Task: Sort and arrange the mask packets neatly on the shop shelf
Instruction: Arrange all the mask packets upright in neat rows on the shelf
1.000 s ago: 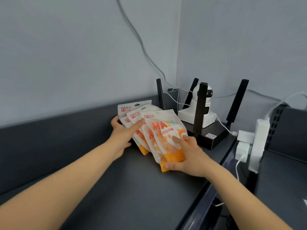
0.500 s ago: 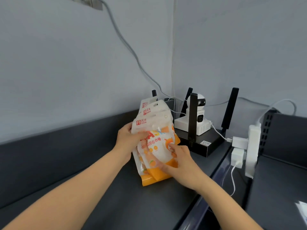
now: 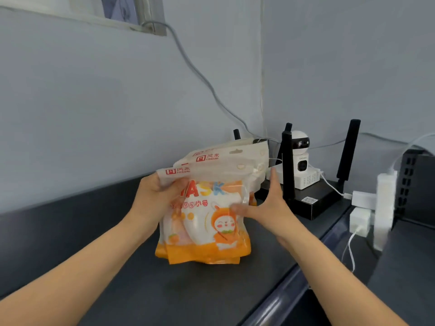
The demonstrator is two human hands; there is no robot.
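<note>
You're in a shop corner: dark metal shelf (image 3: 94, 231) with a perforated upright (image 3: 409, 177), identical retail mask packets (image 3: 204, 222) with hang holes, plus router (image 3: 308, 204) and security camera (image 3: 300, 158) wired up against plain grey walls (image 3: 94, 102).

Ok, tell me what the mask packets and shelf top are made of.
The orange-and-white mask packets look like thin glossy plastic film: they catch light, crinkle, and part of the front seems see-through. The dark grey shelf top looks like matt painted metal, perhaps, going by its even dull face and shinier rolled front edge.
</note>
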